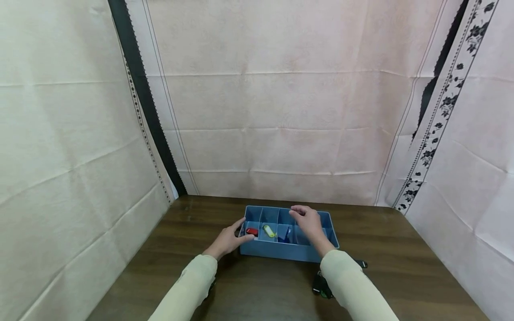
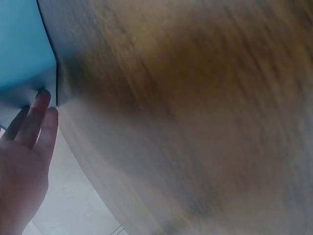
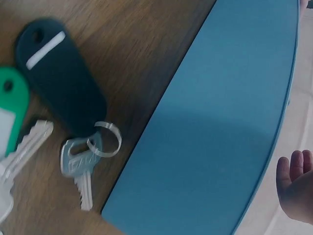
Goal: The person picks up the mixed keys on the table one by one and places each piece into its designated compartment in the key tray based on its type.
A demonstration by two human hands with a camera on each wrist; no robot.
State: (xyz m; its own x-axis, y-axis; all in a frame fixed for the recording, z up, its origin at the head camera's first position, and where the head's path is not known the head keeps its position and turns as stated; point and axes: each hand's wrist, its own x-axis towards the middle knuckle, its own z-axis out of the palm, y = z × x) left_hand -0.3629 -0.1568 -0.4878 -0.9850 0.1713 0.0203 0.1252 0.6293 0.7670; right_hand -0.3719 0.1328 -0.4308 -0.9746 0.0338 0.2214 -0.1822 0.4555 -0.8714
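Observation:
A blue divided box stands on the table, its compartments in two rows. Along the front row lie a red key tag, a yellow key tag and a dark blue key tag, each in its own compartment. My left hand spans the box's left front corner, fingers fairly straight against the end wall and thumb by the front rim. Over the middle of the box hovers my right hand, fingers loosely bent, with nothing visible in them. The right-hand compartments are partly hidden beneath it.
Beside the box's front wall lie a dark key tag with a ringed key and a green key tag near another key. My right sleeve partly covers this group. Pale cloth hangs behind the table.

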